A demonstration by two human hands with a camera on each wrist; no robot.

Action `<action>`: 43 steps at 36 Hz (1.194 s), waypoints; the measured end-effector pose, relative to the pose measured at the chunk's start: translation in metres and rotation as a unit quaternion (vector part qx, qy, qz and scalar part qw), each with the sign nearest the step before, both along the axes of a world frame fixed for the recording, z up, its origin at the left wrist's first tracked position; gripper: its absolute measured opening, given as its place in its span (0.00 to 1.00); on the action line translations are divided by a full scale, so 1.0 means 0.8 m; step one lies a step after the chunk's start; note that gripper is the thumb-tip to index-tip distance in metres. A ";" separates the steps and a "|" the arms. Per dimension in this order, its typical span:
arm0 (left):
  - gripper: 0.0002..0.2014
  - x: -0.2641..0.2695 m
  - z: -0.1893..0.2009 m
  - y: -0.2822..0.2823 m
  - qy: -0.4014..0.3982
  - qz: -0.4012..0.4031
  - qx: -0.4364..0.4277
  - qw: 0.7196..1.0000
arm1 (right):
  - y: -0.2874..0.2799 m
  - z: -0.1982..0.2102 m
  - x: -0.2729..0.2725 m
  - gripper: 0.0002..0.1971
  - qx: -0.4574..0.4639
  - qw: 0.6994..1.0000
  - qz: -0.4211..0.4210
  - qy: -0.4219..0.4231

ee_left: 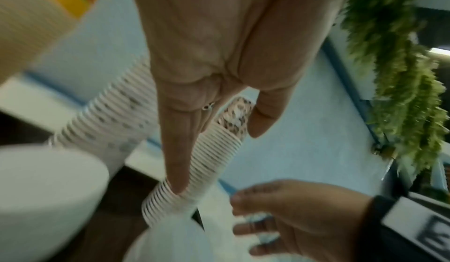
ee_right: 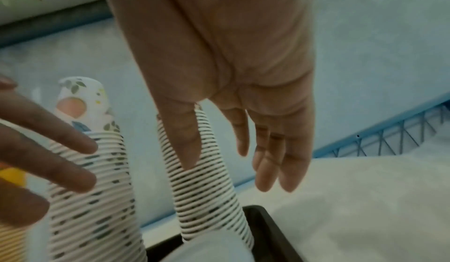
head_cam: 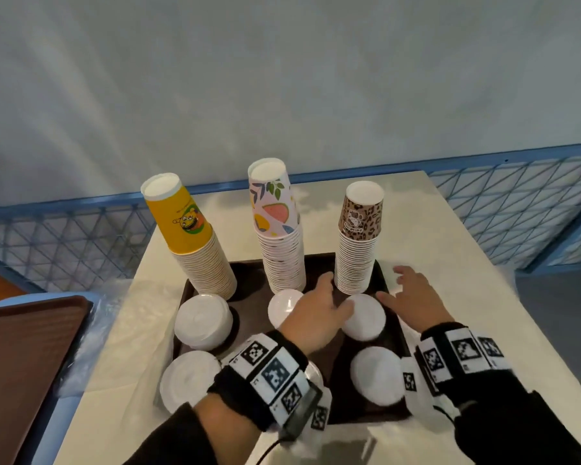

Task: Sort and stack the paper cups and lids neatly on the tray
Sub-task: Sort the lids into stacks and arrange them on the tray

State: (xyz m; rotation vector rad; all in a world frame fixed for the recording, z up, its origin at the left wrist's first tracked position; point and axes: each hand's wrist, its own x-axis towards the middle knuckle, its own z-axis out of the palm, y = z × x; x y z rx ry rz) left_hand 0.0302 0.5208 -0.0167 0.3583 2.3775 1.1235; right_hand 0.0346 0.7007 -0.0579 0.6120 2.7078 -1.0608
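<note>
On a dark tray (head_cam: 253, 297) stand three upside-down cup stacks: yellow (head_cam: 185, 236), floral (head_cam: 277, 236) and leopard-print (head_cam: 359, 250). Several white lid stacks lie in front, among them one (head_cam: 203, 322) at the left and one (head_cam: 366, 318) under the leopard stack. My left hand (head_cam: 329, 297) is open, its fingertips (head_cam: 346, 310) touching that right lid stack. Just right of it my right hand (head_cam: 398, 290) hovers open over the tray's edge, fingers spread and holding nothing. In the right wrist view the straight fingers (ee_right: 268, 160) hang beside the leopard stack (ee_right: 209, 198).
The tray sits on a pale table (head_cam: 457, 297) whose right half is bare. A second brown tray (head_cam: 24, 350) and clear plastic wrap (head_cam: 94, 317) lie to the left. Blue mesh fencing (head_cam: 64, 243) runs behind. Green foliage (ee_left: 401, 73) hangs at the right.
</note>
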 end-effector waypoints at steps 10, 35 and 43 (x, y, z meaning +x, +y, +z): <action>0.34 -0.019 -0.067 0.064 -0.053 -0.010 -0.216 0.975 | 0.000 -0.025 -0.054 0.54 -0.076 0.994 0.028 0.076; 0.22 0.005 -0.087 0.043 0.015 -0.035 -0.229 0.973 | 0.047 -0.007 0.015 0.24 -0.033 0.995 0.091 -0.018; 0.17 0.044 -0.094 0.041 0.014 -0.068 -0.215 0.974 | 0.009 -0.039 0.087 0.24 -0.025 0.982 0.157 -0.106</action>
